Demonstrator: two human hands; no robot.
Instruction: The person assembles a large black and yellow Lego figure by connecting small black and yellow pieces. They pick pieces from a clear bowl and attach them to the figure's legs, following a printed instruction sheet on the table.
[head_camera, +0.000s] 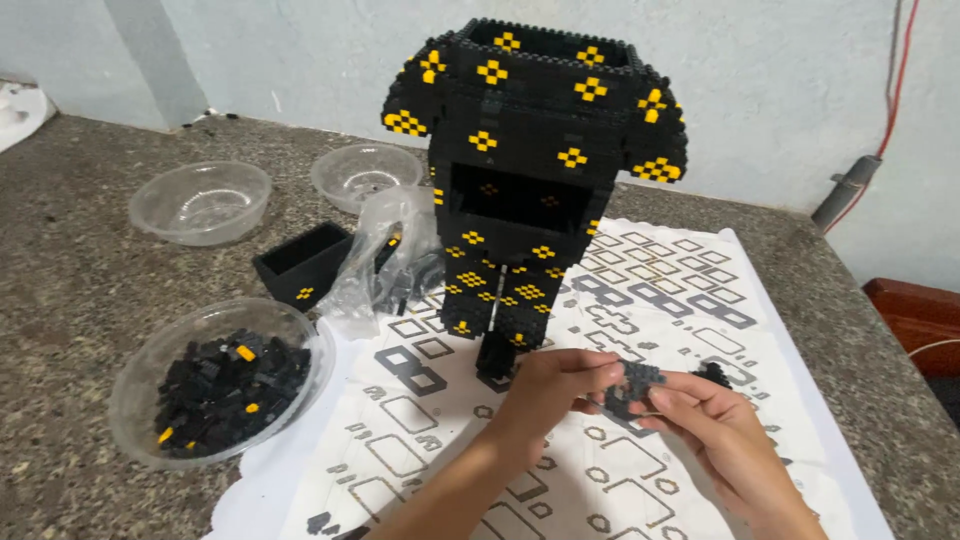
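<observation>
Black small brick piece (632, 385) is being pinched by both the left hand (545, 395) and right hand (715, 425), fingers closed on it, just before the tall black-and-yellow brick model (530, 170) on the bench (80, 270).

Speckled stone counter (80, 260) meets a pale blue wall (780, 80).

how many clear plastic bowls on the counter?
3. One holding black and yellow bricks at front left; an empty one behind it at far left; another empty one beside that, partly behind the plastic bag.
</observation>
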